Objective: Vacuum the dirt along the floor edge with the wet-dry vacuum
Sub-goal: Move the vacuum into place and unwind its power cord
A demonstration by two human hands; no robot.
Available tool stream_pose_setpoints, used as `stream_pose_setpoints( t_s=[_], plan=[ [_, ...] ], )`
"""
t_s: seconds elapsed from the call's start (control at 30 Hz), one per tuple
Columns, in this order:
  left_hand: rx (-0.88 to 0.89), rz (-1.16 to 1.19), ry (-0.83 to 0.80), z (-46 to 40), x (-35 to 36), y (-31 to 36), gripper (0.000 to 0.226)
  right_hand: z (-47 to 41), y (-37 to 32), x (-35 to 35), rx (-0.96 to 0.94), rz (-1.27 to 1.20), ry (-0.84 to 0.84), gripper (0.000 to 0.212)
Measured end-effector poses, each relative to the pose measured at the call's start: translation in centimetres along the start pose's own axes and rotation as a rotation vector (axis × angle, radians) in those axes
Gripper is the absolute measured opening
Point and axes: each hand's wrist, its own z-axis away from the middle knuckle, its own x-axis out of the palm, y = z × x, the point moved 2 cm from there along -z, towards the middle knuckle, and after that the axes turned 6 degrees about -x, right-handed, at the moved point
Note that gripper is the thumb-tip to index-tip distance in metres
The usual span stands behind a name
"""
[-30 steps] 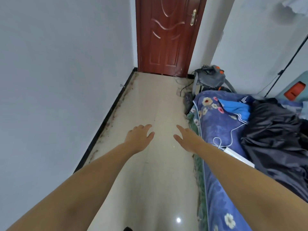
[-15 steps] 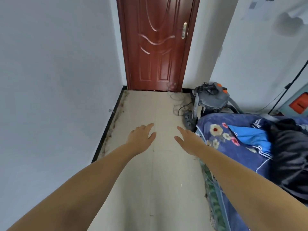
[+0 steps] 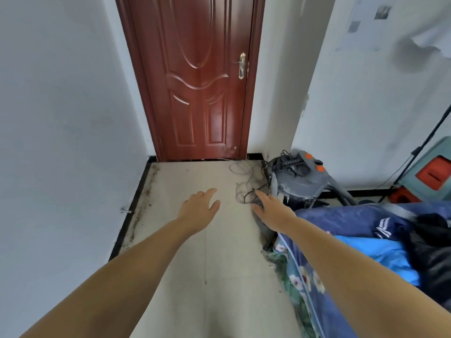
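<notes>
Both arms reach forward over a pale tiled floor [image 3: 212, 252] in a narrow passage. The left hand [image 3: 199, 208] sits at the centre of the frame, palm down, fingers loosely spread and grasping nothing. The right hand [image 3: 271, 211] is just right of centre, also released and empty, its fingertips near a loose tangle of grey cord [image 3: 245, 181] lying on the floor.

The wet-dry vacuum [image 3: 299, 179], a grey drum with orange knobs on its lid, stands right of centre against the white wall, in the corner beside the closed red-brown door [image 3: 199, 76] at the top of the frame. A grey hose [image 3: 339, 192] runs off its right side. It is apart from both hands.

Dark specks of dirt [image 3: 144, 203] line the floor edge along the black baseboard [image 3: 130, 211] at centre left, thinning toward the door. A small metal stop [image 3: 125, 211] pokes out of the left wall just above the baseboard.

The lower right of the frame holds a bed with a blue flowered cover [image 3: 307, 284], and dark and bright blue clothing piled on it.
</notes>
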Motion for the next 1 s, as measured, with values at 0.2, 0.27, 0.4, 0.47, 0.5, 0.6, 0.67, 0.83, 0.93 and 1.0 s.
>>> stream_pose_setpoints(
  t_s=[0.2, 0.27, 0.4, 0.47, 0.5, 0.6, 0.67, 0.83, 0.93, 1.0],
  plan=[
    [0.025, -0.003, -0.046, -12.8, 0.3, 1.8, 0.05, -10.0, 4.8, -2.8, 0.051, -0.038, -0.016, 0.056],
    [0.047, -0.007, -0.071, -17.5, 0.9, 2.5, 0.05, -13.4, 7.0, -3.0, 0.082, -0.043, -0.015, 0.056],
    [0.129, -0.007, -0.113, -27.7, 2.2, 4.6, 0.048, -20.4, 12.4, -3.9, 0.221, -0.041, -0.009, 0.056],
    [0.191, -0.017, -0.14, -32.6, 2.7, 5.6, 0.048, -23.6, 15.0, -4.5, 0.301, -0.059, -0.001, 0.058],
    [0.222, -0.026, -0.163, -35.1, 2.8, 6.2, 0.047, -25.2, 16.2, -4.9, 0.342, -0.081, 0.0, 0.058],
    [0.311, -0.082, -0.227, -42.0, 3.2, 8.0, 0.048, -29.2, 19.3, -6.1, 0.443, -0.148, -0.002, 0.057],
    [0.38, -0.127, -0.282, -46.3, 3.9, 9.5, 0.048, -31.2, 21.1, -6.9, 0.491, -0.188, 0.023, 0.055],
    [0.501, -0.204, -0.404, -55.0, 7.8, 14.4, 0.049, -34.9, 26.6, -7.2, 0.636, -0.266, 0.046, 0.051],
    [0.589, -0.238, -0.451, -59.7, 10.6, 17.8, 0.048, -37.4, 30.9, -6.7, 0.705, -0.355, 0.047, 0.057],
    [0.619, -0.245, -0.473, -62.8, 12.3, 20.0, 0.049, -39.0, 33.5, -7.0, 0.766, -0.416, 0.063, 0.057]
  ],
)
